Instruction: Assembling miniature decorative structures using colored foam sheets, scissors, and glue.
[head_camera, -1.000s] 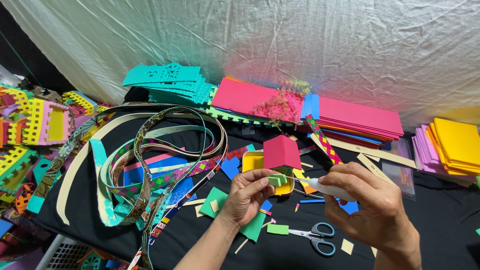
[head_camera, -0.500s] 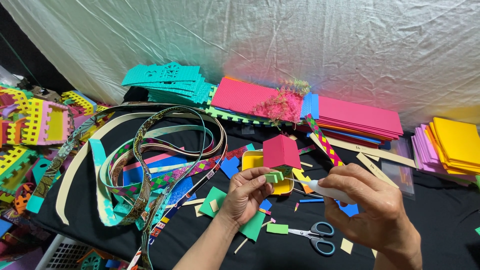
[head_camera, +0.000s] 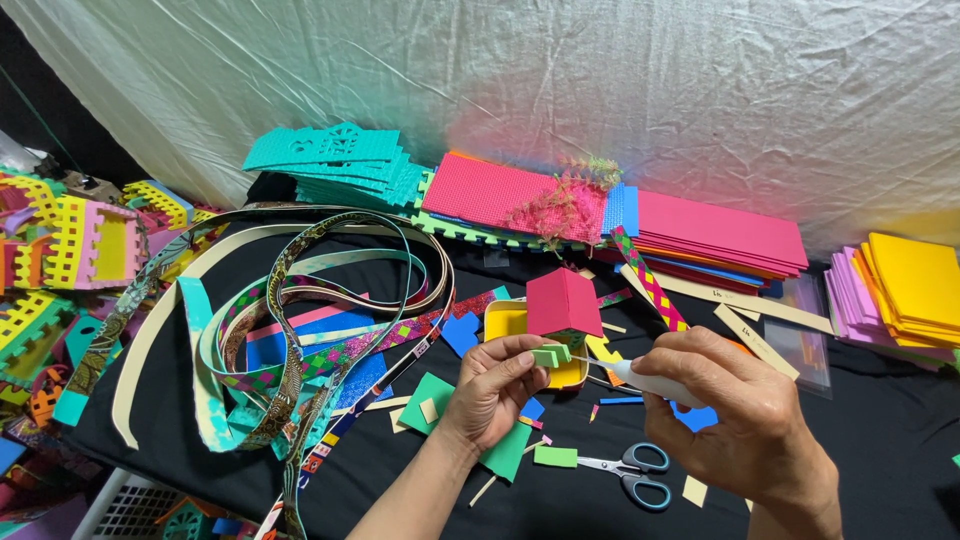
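Fingers of left hand (head_camera: 495, 390) pinch green foam piece (head_camera: 550, 355); right hand (head_camera: 735, 415) hides most of white glue pen (head_camera: 650, 382).

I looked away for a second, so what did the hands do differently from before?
Very little. The left hand lifted its small green foam piece slightly, closer under the pink-roofed foam house. The right hand kept its white glue pen, tip aimed at that piece. Nothing was picked up or dropped. The scissors, ribbons and foam sheet stacks stayed put.

Pink-roofed little house (head_camera: 563, 302), green foam piece (head_camera: 549, 355), blue-handled scissors (head_camera: 632, 472).
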